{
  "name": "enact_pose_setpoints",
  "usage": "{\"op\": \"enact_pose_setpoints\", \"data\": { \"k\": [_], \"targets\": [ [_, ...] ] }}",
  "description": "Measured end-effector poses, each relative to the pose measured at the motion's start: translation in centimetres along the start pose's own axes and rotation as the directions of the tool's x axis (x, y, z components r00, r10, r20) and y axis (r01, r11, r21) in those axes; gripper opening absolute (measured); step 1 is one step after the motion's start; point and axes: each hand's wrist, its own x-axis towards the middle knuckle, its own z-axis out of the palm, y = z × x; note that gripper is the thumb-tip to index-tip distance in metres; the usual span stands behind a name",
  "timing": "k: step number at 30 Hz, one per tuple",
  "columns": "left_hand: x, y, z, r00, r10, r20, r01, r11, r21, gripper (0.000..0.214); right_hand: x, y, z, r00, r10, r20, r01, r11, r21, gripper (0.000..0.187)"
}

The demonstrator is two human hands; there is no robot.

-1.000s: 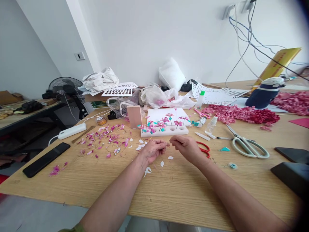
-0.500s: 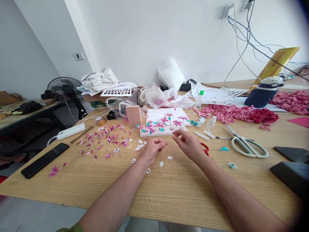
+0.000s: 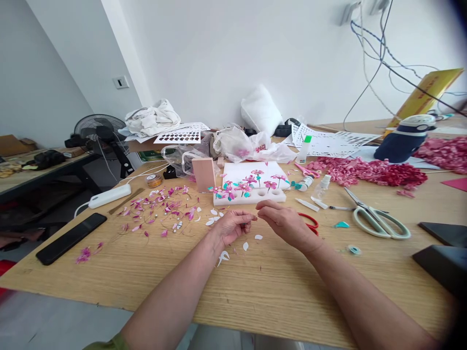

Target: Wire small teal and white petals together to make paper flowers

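My left hand (image 3: 231, 226) and my right hand (image 3: 282, 221) meet fingertip to fingertip just above the wooden table (image 3: 255, 291), both pinched on something too small to make out. Small white petals (image 3: 251, 241) lie on the wood right under and beside them. Behind the hands sits a white foam block (image 3: 251, 182) with pink and teal paper flowers stuck in it. Red-handled scissors (image 3: 309, 221) lie partly hidden behind my right hand.
Loose pink petals (image 3: 160, 206) are scattered to the left, beyond them a black phone (image 3: 71, 238) and a white power strip (image 3: 109, 196). Large grey scissors (image 3: 377, 218), glue bottles (image 3: 304, 183) and a heap of pink paper pieces (image 3: 368, 171) lie to the right. Dark devices (image 3: 441, 262) sit at the right edge.
My right hand, raised toward the foam block half a second ago, has come back down to meet my left hand's fingertips. The left hand has stayed put.
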Motion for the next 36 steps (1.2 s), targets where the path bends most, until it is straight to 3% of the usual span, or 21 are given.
{"op": "enact_pose_setpoints", "data": {
  "k": [4,7,9,13,16,18,24,29,32,34,36],
  "targets": [
    [0.0,-0.2,0.1,0.998,0.065,-0.026,-0.063,0.995,0.075,0.018,0.2,-0.1,0.7,0.995,0.068,0.068,-0.077,0.987,0.143,0.017],
    [0.0,-0.1,0.5,0.981,0.183,-0.069,-0.160,0.955,0.250,0.014,0.3,-0.6,0.9,0.974,0.217,0.063,-0.225,0.953,0.203,0.013],
    [-0.2,0.0,1.0,0.938,0.336,-0.083,-0.261,0.844,0.468,0.012,0.4,-1.0,0.9,0.946,0.321,0.050,-0.322,0.910,0.261,0.013],
    [-0.6,0.2,1.8,0.797,0.603,0.047,-0.395,0.460,0.795,0.016,0.7,-1.4,0.9,0.897,0.433,0.085,-0.431,0.818,0.381,0.013],
    [-0.6,0.0,1.9,0.761,0.644,0.082,-0.402,0.368,0.839,0.019,0.7,-1.3,1.0,0.898,0.431,0.086,-0.429,0.817,0.384,0.012],
    [-0.5,-0.1,1.8,0.775,0.630,0.052,-0.392,0.415,0.821,0.017,0.7,-1.2,1.0,0.905,0.420,0.074,-0.415,0.829,0.373,0.012],
    [-0.3,0.0,1.9,0.871,0.485,-0.074,-0.321,0.676,0.663,0.019,0.8,-1.3,1.0,0.925,0.377,0.041,-0.372,0.880,0.295,0.012],
    [-0.2,0.2,2.0,0.891,0.422,-0.164,-0.262,0.776,0.573,0.014,0.9,-1.0,0.8,0.915,0.401,0.034,-0.395,0.879,0.268,0.013],
    [-0.1,0.0,1.5,0.909,0.344,-0.236,-0.229,0.884,0.408,0.014,0.6,-0.8,0.2,0.898,0.430,-0.092,-0.405,0.890,0.210,0.015],
    [0.0,-0.1,1.0,0.938,0.257,-0.232,-0.197,0.947,0.254,0.016,0.4,-0.8,-0.2,0.917,0.321,-0.239,-0.292,0.945,0.148,0.012],
    [0.2,-0.3,0.4,0.969,0.174,-0.178,-0.157,0.982,0.105,0.019,0.3,-1.0,-0.3,0.956,0.101,-0.276,-0.080,0.993,0.085,0.013]
  ]
}}
